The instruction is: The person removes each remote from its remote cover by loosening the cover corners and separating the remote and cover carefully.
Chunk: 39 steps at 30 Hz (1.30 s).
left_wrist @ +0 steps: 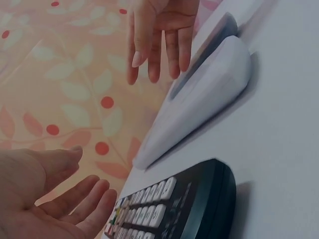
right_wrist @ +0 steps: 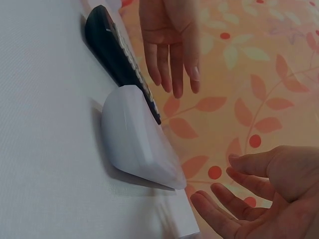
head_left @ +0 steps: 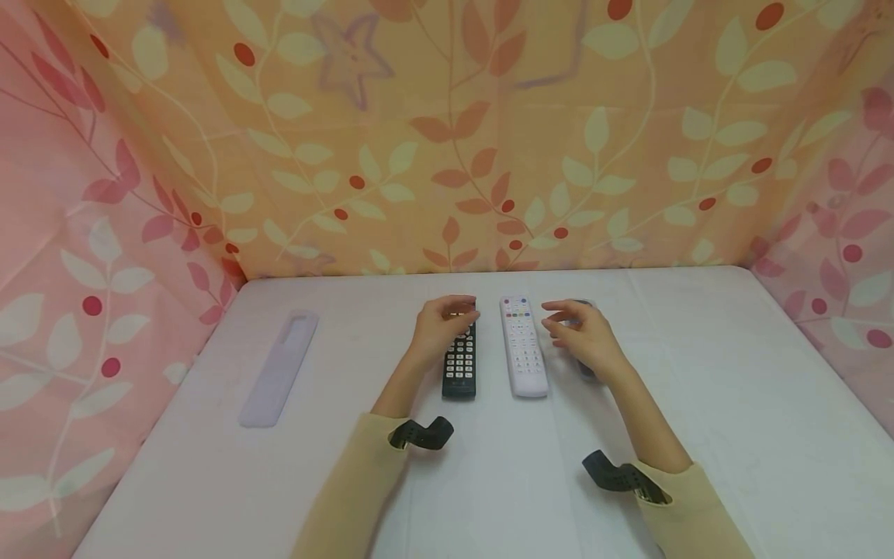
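My left hand [head_left: 436, 330] hovers over the upper part of a black remote control [head_left: 459, 376], fingers relaxed and nothing held. A white remote control [head_left: 525, 357] with pale keys lies face up between the two hands. To its right, my right hand [head_left: 588, 340] is above a dark grey remote [head_left: 586, 374], which it mostly hides; its fingers are loosely bent and hold nothing. The left wrist view shows the black remote [left_wrist: 199, 209] just beyond the left fingertips. In the right wrist view the white remote [right_wrist: 134, 134] lies beside the right fingers [right_wrist: 214, 209].
A pale lilac, see-through remote cover [head_left: 279, 373] lies by itself on the left of the white table [head_left: 489, 497]. Floral cloth [head_left: 447, 155] hangs behind the table and along both sides. Each wrist carries a black camera mount [head_left: 426, 433].
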Available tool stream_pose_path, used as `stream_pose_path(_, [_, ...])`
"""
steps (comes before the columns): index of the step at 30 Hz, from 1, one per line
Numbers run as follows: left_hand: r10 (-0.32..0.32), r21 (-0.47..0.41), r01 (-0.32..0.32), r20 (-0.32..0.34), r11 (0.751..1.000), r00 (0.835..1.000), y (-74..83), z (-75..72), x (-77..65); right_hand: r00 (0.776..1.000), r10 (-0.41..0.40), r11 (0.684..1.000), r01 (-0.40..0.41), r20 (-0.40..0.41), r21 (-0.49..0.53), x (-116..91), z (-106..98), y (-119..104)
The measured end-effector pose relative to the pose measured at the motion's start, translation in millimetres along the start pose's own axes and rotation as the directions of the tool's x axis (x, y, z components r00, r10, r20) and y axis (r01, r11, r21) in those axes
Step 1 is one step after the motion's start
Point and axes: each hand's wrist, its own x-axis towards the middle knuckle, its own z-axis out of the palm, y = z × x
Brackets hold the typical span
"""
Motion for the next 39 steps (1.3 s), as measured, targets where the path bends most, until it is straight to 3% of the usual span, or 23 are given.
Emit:
stream_pose_path(14, [-0.030, -0.035, 0.032, 0.069, 0.999, 0.997, 2.5, 26.9, -3.9, 1.000, 0.020, 1.000, -0.019, 0.021, -0.017, 3.1, 3.4, 2.8])
stream_pose_path(25, [-0.106, -0.033, 0.109, 0.077, 0.993, 0.991, -0.7, 43.5, -6.9, 0.999, 0.013, 1.000, -0.012, 0.044, -0.018, 3.9, 7.6, 7.0])
stream_pose_path(39, [-0.154, -0.051, 0.159, 0.085, 0.986, 0.984, -2.9, 59.6, -8.4, 0.998, 0.006, 1.000, -0.005, 0.061, -0.003, 1.7, 14.0, 9.2])
